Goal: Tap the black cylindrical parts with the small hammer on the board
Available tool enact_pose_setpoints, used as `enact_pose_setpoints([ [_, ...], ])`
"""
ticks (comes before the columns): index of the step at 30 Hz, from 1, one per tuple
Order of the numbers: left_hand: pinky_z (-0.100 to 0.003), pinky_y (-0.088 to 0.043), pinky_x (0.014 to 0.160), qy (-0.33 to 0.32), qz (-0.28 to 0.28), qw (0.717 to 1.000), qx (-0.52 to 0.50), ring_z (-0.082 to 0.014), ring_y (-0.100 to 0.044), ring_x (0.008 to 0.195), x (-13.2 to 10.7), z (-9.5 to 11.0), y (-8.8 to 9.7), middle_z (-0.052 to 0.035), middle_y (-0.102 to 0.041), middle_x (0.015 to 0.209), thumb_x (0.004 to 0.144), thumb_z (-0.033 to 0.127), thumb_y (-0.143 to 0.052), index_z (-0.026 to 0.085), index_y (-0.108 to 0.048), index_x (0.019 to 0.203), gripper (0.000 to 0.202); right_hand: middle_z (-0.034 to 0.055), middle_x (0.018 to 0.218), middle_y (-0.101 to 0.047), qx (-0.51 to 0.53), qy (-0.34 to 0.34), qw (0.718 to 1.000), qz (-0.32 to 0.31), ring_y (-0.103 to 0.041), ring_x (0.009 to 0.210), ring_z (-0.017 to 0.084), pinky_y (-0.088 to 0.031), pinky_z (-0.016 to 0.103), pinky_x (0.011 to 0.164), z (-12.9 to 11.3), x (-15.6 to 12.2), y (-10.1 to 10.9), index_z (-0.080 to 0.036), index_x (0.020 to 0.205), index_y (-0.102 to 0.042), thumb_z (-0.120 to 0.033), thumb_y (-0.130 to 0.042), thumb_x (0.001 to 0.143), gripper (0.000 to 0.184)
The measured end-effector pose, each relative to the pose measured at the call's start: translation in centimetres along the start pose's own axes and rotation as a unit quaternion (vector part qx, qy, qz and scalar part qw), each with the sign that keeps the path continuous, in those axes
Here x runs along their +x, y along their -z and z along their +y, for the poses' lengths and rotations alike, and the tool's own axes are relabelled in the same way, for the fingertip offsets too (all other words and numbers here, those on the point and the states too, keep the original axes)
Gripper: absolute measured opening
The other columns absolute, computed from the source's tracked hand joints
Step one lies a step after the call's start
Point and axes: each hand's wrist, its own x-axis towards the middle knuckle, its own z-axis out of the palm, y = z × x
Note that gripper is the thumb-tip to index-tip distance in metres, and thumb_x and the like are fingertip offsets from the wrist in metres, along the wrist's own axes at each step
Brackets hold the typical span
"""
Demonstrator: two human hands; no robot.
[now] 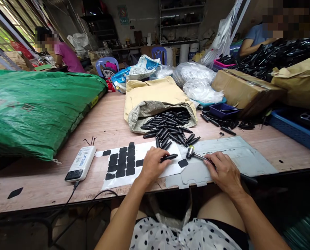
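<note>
left grip (153, 161) pinches a black tube (172, 157), right grip (224, 170) clasps a hammer (190, 152); a slack pinch could let the tube slip.

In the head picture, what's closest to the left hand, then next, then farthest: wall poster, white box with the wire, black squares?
1. Black squares: just left of the left hand.
2. White box: farther left.
3. Wall poster: far back.

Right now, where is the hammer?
In the head view, the hammer is right of centre, held in the right hand, its head near a loose black pad.
</note>
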Motion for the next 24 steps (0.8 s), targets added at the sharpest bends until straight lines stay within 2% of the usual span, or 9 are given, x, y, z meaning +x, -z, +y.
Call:
enact_pose_setpoints([
  [2,-0.037,-0.044,0.086,0.005,-0.024,0.999,-0.022,-0.0246,-0.057,0.097,-0.2,0.1,-1.1,-0.0029,-0.072,0.094,0.083,0.028,-0.08,0.026,-0.077,0.101,0.018,0.0073,0.096,-0.068,0.008,-0.002,1.0,-0.006,-0.058,0.089,0.023,-0.047,0.038,0.08,-0.4,0.0,0.5,-0.022,0.104,-0.071,-0.036,-0.052,0.101,0.024],
  [5,-0.037,-0.043,0.087,0.028,-0.011,0.998,-0.052,-0.0243,-0.056,0.099,-0.4,-0.4,-2.0,-0.0033,-0.07,0.093,0.082,0.028,-0.081,0.026,-0.078,0.101,0.019,0.0077,0.098,-0.069,0.069,-0.025,0.997,-0.005,-0.061,0.094,0.023,-0.049,0.038,0.084,-2.0,-0.3,1.6,-0.022,0.105,-0.068,-0.037,-0.05,0.103,0.023],
  [9,-0.038,-0.043,0.087,0.035,-0.007,0.997,-0.064,-0.0239,-0.055,0.097,-0.4,-1.1,-2.2,-0.0029,-0.068,0.091,0.081,0.028,-0.081,0.026,-0.08,0.099,0.018,0.0066,0.11,-0.072,0.221,-0.061,0.973,-0.004,-0.068,0.103,0.021,-0.055,0.034,0.091,-5.5,-0.7,2.7,-0.025,0.119,-0.065,-0.034,-0.046,0.104,0.026],
  [11,-0.038,-0.044,0.087,0.035,-0.007,0.997,-0.067,-0.0239,-0.055,0.097,-0.3,-1.2,-2.3,-0.0028,-0.069,0.091,0.08,0.029,-0.082,0.026,-0.08,0.099,0.019,0.0067,0.116,-0.073,0.248,-0.057,0.967,-0.005,-0.069,0.108,0.02,-0.056,0.034,0.094,-7.1,-0.8,2.9,-0.025,0.128,-0.064,-0.032,-0.045,0.104,0.031],
  [15,-0.037,-0.043,0.087,0.03,-0.003,0.998,-0.062,-0.0236,-0.056,0.096,-0.3,-1.1,-2.4,-0.0025,-0.069,0.09,0.079,0.027,-0.083,0.027,-0.081,0.099,0.02,0.0043,0.108,-0.072,0.202,-0.042,0.978,-0.031,-0.071,0.095,0.017,-0.056,0.028,0.082,-9.2,-0.7,2.8,-0.031,0.146,-0.058,-0.026,-0.043,0.104,0.044],
  [21,-0.035,-0.042,0.084,0.049,-0.012,0.997,-0.055,-0.0228,-0.055,0.094,-0.2,-1.0,-2.3,-0.0012,-0.068,0.086,0.076,0.024,-0.085,0.028,-0.081,0.091,0.016,0.0025,0.091,-0.068,0.139,0.0,0.99,-0.041,-0.068,0.082,0.015,-0.05,0.022,0.067,-10.8,-1.1,2.2,-0.033,0.144,-0.061,-0.013,-0.041,0.1,0.052],
  [24,-0.036,-0.042,0.084,0.05,-0.007,0.997,-0.061,-0.0226,-0.055,0.094,-0.2,-1.0,-2.3,-0.0007,-0.068,0.086,0.075,0.023,-0.085,0.028,-0.081,0.092,0.018,0.0022,0.092,-0.068,0.136,-0.013,0.99,-0.039,-0.068,0.082,0.014,-0.05,0.022,0.068,-10.7,-1.0,2.3,-0.032,0.143,-0.062,-0.016,-0.042,0.102,0.048],
])
